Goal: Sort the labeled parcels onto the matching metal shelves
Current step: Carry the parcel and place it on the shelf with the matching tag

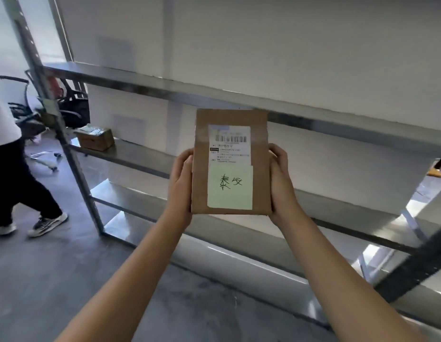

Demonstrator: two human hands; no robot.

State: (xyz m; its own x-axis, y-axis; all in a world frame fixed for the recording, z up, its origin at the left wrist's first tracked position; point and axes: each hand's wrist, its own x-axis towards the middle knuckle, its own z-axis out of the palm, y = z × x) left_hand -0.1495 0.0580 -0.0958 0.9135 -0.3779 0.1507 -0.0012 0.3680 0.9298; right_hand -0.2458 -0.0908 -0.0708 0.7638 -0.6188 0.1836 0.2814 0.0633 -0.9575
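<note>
Currently I hold one flat brown cardboard parcel (230, 162) upright in front of me, its labelled face toward the camera. My left hand (181, 180) clamps its left edge and my right hand (281, 180) clamps its right edge; both grips are closed on the parcel, thumbs on the front face near the edges, with the remaining fingers hidden behind the cardboard. The parcel is carried in the air and touches no shelf. A white printed shipping label (230, 143) with a barcode occupies the upper half of the face; a pale green note (230, 186) with two handwritten characters in dark ink sits directly below it, overlapping its lower edge. Behind the parcel stands a metal shelving unit (338, 124) with several horizontal levels. The parcel's top edge lines up in view with the front rail of an upper level. A small cardboard box (95, 138) rests at the left end of the level below, near the left front upright (45, 102). To the left of the unit, a second person (9, 169) in a white top, dark trousers and sneakers stands on the grey floor (54, 280), with office chairs (66, 104) further back.
</note>
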